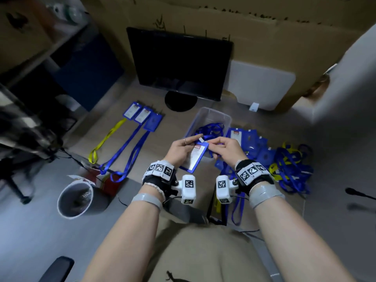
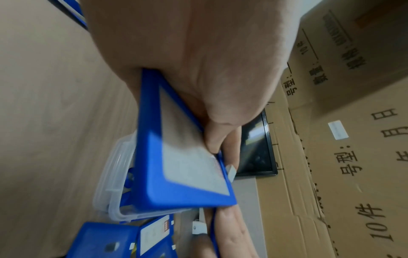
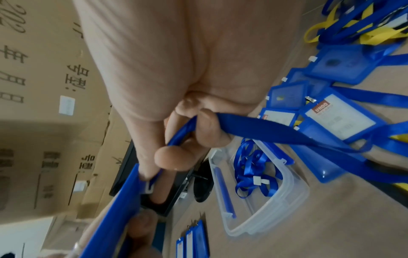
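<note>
Forearms [image 1: 130,231] are being held out across the bottom of the frame, and just above them, at centre, a blue badge holder [image 1: 195,159] is being clasped by the left grip [image 1: 180,150], fingers curled round its edge, over the worktop [image 1: 175,123]. A blue lanyard [image 3: 276,130] is being pinched by the right grip [image 1: 228,149], fingers curled, at the holder's white top clip [image 3: 149,185], with a clear tub [image 1: 215,117] just behind.

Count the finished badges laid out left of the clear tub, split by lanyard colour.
Blue plastic badge holders on blue fabric lanyards: 2
Blue plastic badge holder on yellow fabric lanyard: 1
Total: 3
</note>
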The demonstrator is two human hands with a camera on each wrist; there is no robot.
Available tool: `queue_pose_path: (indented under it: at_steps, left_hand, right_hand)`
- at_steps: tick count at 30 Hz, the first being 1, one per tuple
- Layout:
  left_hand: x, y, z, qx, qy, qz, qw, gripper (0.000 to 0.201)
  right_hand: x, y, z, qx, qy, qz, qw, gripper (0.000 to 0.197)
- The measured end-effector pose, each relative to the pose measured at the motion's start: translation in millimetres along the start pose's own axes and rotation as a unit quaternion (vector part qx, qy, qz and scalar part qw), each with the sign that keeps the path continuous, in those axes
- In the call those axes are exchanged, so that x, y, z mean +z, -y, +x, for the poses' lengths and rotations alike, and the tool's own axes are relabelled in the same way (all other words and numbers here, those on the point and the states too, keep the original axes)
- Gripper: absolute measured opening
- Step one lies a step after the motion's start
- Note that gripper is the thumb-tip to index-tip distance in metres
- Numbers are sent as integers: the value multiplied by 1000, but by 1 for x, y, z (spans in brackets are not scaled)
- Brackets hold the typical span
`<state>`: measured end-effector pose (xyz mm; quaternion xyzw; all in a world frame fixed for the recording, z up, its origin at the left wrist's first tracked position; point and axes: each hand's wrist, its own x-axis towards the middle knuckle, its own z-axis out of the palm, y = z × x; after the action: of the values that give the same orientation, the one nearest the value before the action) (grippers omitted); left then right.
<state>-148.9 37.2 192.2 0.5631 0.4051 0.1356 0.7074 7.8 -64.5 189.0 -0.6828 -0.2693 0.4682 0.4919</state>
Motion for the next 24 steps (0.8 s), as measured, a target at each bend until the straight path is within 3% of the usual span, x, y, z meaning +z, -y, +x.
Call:
queue_pose_path:
  at_steps: [3, 8, 12, 16, 19, 22, 24]
  left_hand:
    - [-13, -1, 10, -14, 8, -6, 1000, 42]
    - [-35, -11, 32, -14, -16, -55, 998, 30]
    - [-72, -16, 60, -30, -45, -28, 998, 19]
    - [-112, -22, 85, -51, -82, 34, 995, 25]
    - [-140, -23, 106, -39, -91, 99, 990, 22]
    - [-161, -17, 121, -46, -72, 121, 989, 27]
    - [-173, -14, 124, -68, -59, 77, 993, 29]
  right_hand:
    - [12, 5, 9, -6, -22, -18, 1000, 4]
    - [45, 20, 42, -37, -60, -106, 992, 20]
    - [70, 20, 70, -17, -72, -133, 988, 18]
    - [108, 30, 90, 22, -22, -137, 990, 8]
    - [133, 38, 104, 104, -10, -29, 994, 21]
    - [153, 42, 117, 102, 27, -97, 990, 27]
    - [165, 43, 127, 104, 13, -104, 989, 24]
